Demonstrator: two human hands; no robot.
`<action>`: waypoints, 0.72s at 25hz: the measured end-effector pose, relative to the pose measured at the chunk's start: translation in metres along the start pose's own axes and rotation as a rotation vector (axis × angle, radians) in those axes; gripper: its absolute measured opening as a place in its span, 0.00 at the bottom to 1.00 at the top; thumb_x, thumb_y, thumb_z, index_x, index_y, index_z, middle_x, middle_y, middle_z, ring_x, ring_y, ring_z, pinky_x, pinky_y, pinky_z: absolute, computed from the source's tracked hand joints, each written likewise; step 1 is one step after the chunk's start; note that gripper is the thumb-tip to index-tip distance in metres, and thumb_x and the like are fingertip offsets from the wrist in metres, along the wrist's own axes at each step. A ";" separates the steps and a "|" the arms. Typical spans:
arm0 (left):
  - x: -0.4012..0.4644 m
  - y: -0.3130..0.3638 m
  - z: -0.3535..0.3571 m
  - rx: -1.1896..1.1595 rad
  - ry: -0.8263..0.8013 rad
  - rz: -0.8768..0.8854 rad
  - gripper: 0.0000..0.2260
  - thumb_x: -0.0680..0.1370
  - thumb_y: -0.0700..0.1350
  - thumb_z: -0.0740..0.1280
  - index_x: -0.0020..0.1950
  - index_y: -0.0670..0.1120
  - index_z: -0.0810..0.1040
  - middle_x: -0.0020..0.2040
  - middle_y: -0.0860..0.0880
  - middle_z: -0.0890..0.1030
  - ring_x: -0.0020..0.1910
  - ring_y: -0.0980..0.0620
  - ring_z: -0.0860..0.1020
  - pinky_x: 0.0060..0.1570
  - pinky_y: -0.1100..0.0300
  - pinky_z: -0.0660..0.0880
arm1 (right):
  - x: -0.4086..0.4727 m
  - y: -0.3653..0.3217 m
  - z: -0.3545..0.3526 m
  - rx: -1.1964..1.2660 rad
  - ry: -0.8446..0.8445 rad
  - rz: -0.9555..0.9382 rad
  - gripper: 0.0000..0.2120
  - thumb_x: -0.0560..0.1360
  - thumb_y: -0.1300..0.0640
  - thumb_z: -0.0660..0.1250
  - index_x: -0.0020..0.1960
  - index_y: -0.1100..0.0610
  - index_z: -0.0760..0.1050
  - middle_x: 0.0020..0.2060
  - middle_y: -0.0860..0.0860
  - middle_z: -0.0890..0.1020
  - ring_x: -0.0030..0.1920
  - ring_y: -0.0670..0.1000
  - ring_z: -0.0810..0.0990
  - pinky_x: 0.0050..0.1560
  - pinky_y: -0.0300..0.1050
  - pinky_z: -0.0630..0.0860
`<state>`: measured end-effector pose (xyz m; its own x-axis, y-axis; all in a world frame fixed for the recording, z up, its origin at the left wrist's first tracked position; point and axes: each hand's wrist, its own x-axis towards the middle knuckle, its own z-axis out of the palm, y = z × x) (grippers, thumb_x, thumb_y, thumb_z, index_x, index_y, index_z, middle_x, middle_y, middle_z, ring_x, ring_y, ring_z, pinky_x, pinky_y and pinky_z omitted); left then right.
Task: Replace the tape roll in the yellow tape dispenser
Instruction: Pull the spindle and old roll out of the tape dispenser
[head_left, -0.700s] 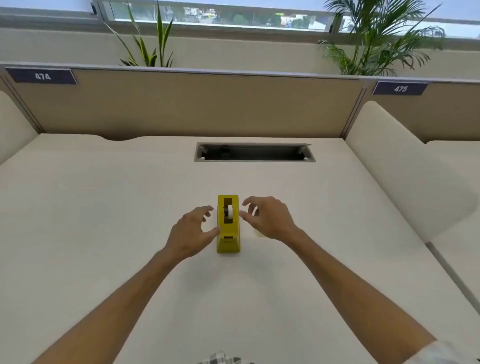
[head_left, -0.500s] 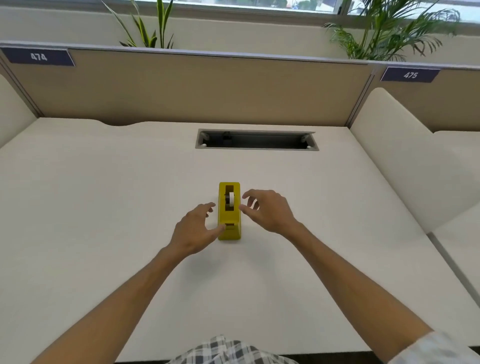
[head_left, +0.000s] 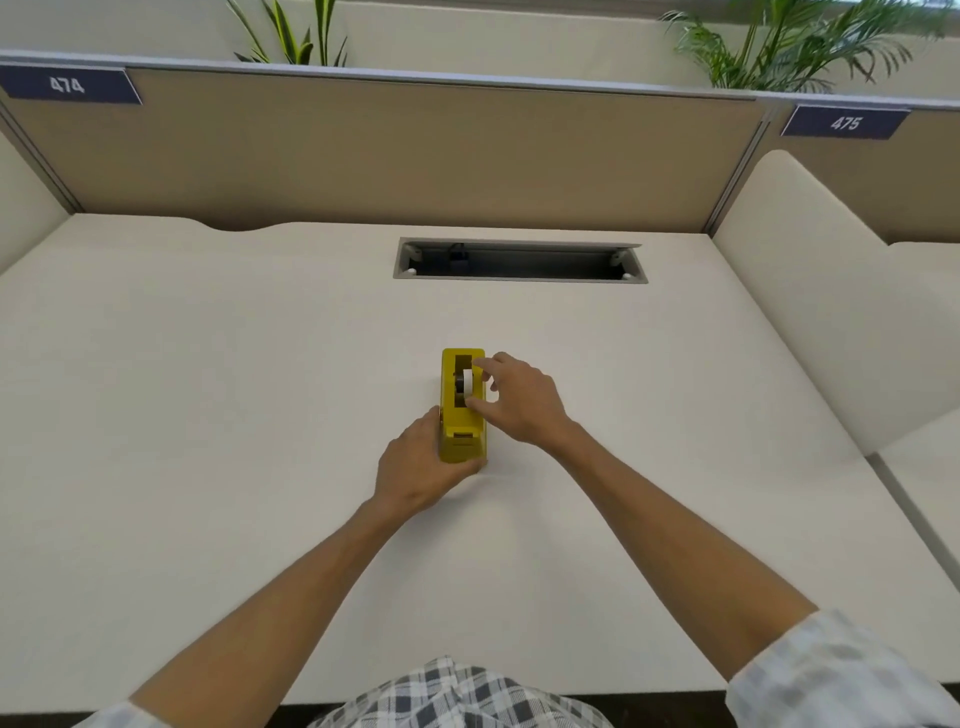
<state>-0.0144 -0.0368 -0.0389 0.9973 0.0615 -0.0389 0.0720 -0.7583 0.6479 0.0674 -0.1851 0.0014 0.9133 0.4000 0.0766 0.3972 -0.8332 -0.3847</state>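
A yellow tape dispenser stands on the white desk, its long axis pointing away from me. A white tape roll on a dark hub sits in its top slot. My left hand grips the near end of the dispenser, thumb along the front and fingers round its left side. My right hand reaches over the right side, with index finger and thumb pinching the tape roll from its far and near edges.
A grey cable tray opening is cut into the desk behind the dispenser. A tan partition closes the back, and a cream divider panel stands at the right. Plants rise behind the partition.
Both hands have closed in: the left hand now grips the dispenser's near end, and the right hand's fingers have moved onto the tape roll. The camera tilted downward.
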 end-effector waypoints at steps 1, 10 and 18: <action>0.001 -0.001 0.002 0.016 0.015 -0.006 0.26 0.67 0.66 0.70 0.58 0.55 0.70 0.50 0.55 0.80 0.44 0.55 0.77 0.37 0.63 0.70 | 0.002 0.000 0.001 -0.010 -0.010 0.000 0.25 0.74 0.43 0.66 0.68 0.53 0.71 0.55 0.50 0.78 0.49 0.51 0.80 0.46 0.48 0.79; 0.004 -0.004 0.019 0.071 0.126 -0.064 0.29 0.66 0.70 0.67 0.59 0.55 0.71 0.51 0.53 0.80 0.46 0.51 0.79 0.41 0.56 0.77 | 0.011 0.001 0.005 0.002 -0.036 -0.014 0.22 0.75 0.45 0.67 0.66 0.51 0.74 0.56 0.50 0.76 0.50 0.52 0.80 0.46 0.48 0.78; 0.003 -0.009 0.029 0.077 0.164 -0.049 0.31 0.67 0.71 0.65 0.63 0.55 0.69 0.54 0.53 0.79 0.48 0.51 0.79 0.44 0.55 0.77 | 0.016 0.001 0.006 -0.014 -0.025 -0.023 0.22 0.74 0.46 0.69 0.65 0.52 0.73 0.54 0.50 0.76 0.46 0.52 0.80 0.44 0.49 0.77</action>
<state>-0.0115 -0.0485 -0.0668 0.9781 0.1995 0.0598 0.1269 -0.7988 0.5881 0.0819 -0.1771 -0.0027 0.9015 0.4283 0.0616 0.4191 -0.8288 -0.3707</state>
